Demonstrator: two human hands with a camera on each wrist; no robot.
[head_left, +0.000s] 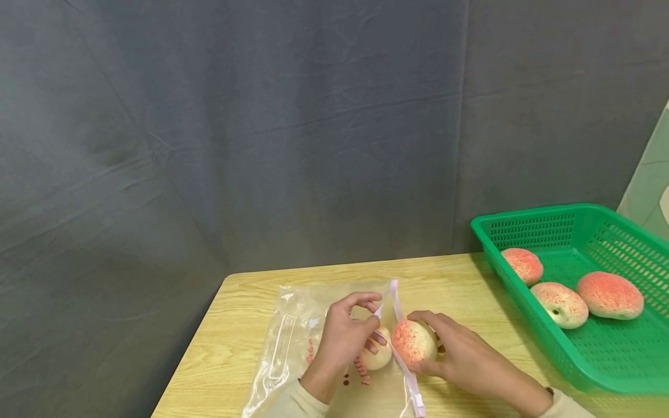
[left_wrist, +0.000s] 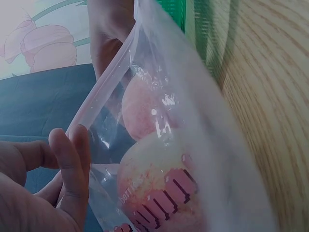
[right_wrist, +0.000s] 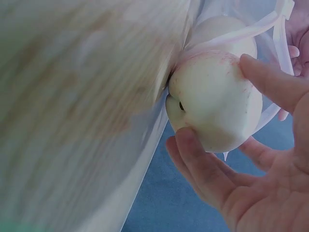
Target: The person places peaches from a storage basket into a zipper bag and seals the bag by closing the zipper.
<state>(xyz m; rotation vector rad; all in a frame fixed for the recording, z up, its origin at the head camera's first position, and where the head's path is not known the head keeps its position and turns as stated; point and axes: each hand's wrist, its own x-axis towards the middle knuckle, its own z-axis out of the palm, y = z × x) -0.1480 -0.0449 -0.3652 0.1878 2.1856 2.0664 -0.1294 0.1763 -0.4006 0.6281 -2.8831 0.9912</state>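
A clear zip bag [head_left: 284, 331] with pink printing lies on the table, its lilac-edged mouth facing right and held apart. My left hand [head_left: 340, 337] pinches the upper lip of that mouth between thumb and fingers. Inside the bag, just behind the opening, one peach [head_left: 378, 357] shows through the plastic. My right hand [head_left: 465, 354] grips a second peach [head_left: 415, 342], red and cream, right at the mouth. In the right wrist view, thumb and fingers curl round this peach [right_wrist: 212, 101], whose stem dimple faces the camera. A white slider [head_left: 418, 400] sits at the near end of the zip.
To the right stands a green plastic basket [head_left: 549, 337] holding three more peaches, one of them a flatter red peach [head_left: 610, 295]. The wooden table [head_left: 209, 337] ends at the left, and a dark grey cloth [head_left: 324, 145] hangs behind it.
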